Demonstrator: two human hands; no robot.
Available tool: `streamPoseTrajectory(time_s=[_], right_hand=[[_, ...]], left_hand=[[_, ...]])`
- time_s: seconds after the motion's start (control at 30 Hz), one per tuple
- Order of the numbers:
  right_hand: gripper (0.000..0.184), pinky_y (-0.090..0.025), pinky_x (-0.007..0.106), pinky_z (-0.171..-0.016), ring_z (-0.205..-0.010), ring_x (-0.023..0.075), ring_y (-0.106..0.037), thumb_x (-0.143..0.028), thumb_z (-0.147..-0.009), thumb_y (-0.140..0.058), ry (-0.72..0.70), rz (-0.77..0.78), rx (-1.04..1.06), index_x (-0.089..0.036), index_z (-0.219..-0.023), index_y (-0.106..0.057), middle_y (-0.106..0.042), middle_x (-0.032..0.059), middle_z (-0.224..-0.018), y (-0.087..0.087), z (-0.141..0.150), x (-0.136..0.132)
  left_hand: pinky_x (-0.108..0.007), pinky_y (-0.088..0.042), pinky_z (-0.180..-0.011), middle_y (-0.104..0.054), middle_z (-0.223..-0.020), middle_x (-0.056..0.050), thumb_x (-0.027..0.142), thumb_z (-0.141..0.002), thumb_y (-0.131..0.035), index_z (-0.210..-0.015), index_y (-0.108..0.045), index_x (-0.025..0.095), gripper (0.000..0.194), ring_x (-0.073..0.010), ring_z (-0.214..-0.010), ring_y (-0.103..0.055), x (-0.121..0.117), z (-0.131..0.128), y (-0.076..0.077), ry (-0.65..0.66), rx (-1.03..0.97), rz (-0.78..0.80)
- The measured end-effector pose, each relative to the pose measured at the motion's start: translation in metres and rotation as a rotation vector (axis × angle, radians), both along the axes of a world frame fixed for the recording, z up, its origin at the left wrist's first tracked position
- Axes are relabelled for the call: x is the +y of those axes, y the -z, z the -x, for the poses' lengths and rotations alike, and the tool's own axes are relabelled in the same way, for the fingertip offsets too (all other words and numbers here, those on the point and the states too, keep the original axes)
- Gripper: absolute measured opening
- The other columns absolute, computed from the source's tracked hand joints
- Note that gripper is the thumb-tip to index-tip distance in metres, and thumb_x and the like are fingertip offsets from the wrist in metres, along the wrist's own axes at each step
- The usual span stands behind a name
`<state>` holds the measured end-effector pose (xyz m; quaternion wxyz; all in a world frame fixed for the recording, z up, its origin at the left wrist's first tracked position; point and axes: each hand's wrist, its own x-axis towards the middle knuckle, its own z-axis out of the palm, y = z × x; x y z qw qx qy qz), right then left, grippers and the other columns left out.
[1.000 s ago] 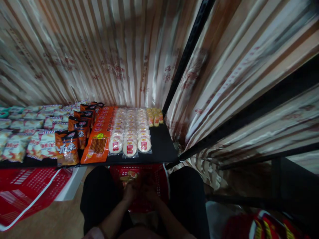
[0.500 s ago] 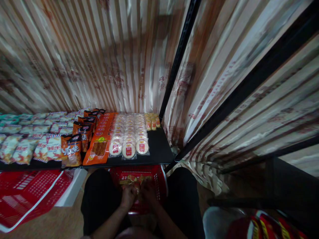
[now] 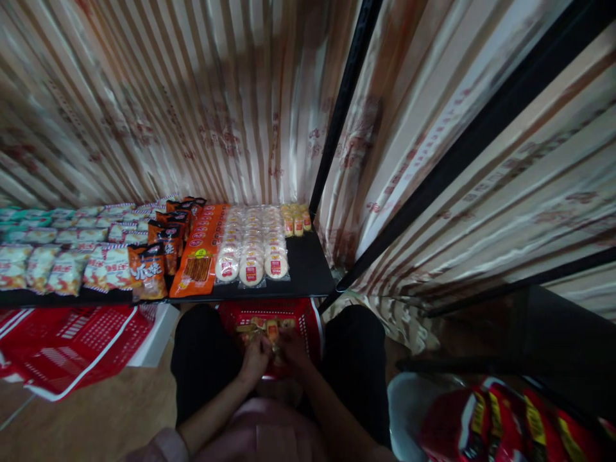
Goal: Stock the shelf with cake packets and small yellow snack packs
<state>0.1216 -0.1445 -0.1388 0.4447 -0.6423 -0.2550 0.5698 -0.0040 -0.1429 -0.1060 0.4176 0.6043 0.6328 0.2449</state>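
Note:
Between my knees sits a red basket (image 3: 310, 321) with small yellow snack packets (image 3: 248, 328) in it. My left hand (image 3: 256, 358) is closed at the basket's near side, its fingers pinched on a yellow packet with an orange-red label (image 3: 273, 331). Close beside it, my right hand (image 3: 294, 351) is curled against the same packet from the right. Its fingertips are dark and partly hidden. On the shelf above, several similar yellow packets (image 3: 298, 224) stand at the back right corner, next to rows of round white crackers in clear wrap (image 3: 251, 273).
The black shelf (image 3: 310, 269) also carries an orange snack bag (image 3: 195, 266), brown-orange bags (image 3: 148, 273) and white chip bags (image 3: 67, 273). Another red basket (image 3: 81, 346) and a white box (image 3: 154, 340) are at left. Red packages (image 3: 500, 417) lie at lower right. Black posts (image 3: 346, 109) frame the curtain.
The view has tilted down, so the shelf sits higher in the picture. Both hands stay together in the basket, and the yellow packet between them now shows its label upright.

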Motion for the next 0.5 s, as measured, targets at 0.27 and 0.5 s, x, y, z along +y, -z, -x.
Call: streamPoseTrajectory(time_s=[0.27,0.5], right_hand=[[0.039,-0.053,0.034,-0.066,-0.074,0.0228,-0.067,-0.029,-0.045,-0.068,0.066,-0.021,0.167,-0.018,-0.082,-0.064,-0.072,0.0057,-0.078,-0.013,-0.006,-0.004],[0.043,-0.052,0.033,-0.07,-0.077,0.021,-0.068,-0.024,-0.047,-0.066,0.05,-0.063,0.277,-0.019,-0.09,-0.065,-0.073,0.0047,-0.087,-0.034,-0.011,-0.009]], left_hand=[[-0.026,-0.044,-0.071,-0.058,-0.069,0.0,0.019,-0.08,-0.045,-0.075,-0.048,0.018,0.005,-0.0143,-0.068,-0.058,0.002,-0.005,-0.012,0.009,-0.1,0.091],[-0.023,-0.044,-0.066,-0.054,-0.067,0.003,0.016,-0.078,-0.049,-0.093,-0.049,0.016,0.015,-0.0124,-0.063,-0.057,0.007,-0.012,-0.017,-0.029,-0.191,0.115]])
